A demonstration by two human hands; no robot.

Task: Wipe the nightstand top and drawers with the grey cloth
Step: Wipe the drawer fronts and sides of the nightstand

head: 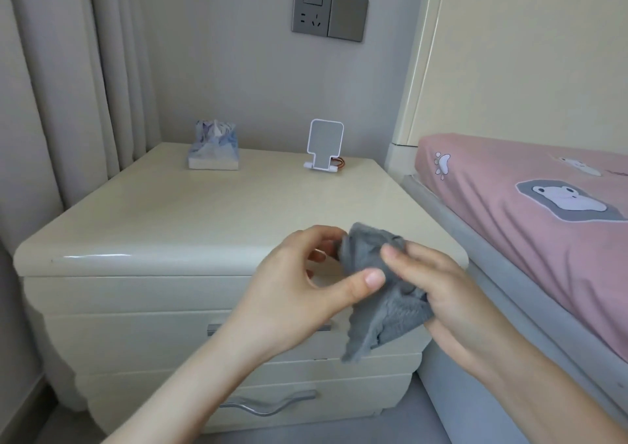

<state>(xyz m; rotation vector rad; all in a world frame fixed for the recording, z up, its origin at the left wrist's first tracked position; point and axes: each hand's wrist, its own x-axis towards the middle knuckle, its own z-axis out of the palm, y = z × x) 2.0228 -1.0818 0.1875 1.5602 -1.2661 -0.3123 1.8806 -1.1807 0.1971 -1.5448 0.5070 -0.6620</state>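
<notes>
1. The grey cloth [380,290] is held between both hands in the air, in front of the nightstand's front right corner and clear of its surface.
2. The left hand [299,294] is curled round the cloth's left side, with the thumb laid over the front of the fabric and the fingers bent behind its upper edge.
3. The right hand [452,301] is closed on the cloth's right side, the fabric being gathered in the palm and pinned by the fingers.
4. A loose corner of the cloth is left hanging below the hands, in front of the drawer fronts.
5. The nightstand [190,219] is seen as a glossy cream cabinet; two drawer handles are visible, the upper handle [217,328] partly hidden by the left wrist and the lower handle [268,404] wavy.
6. At the back of the top, a tissue box [213,148] is placed to the left and a white phone stand [324,146] to the right, well apart.
7. A bed with a pink sheet [530,212] is seen on the right, just beside the nightstand.
8. A grey switch-and-socket plate [329,13] is mounted on the wall above.
9. Curtains [68,80] are hung at the left.
</notes>
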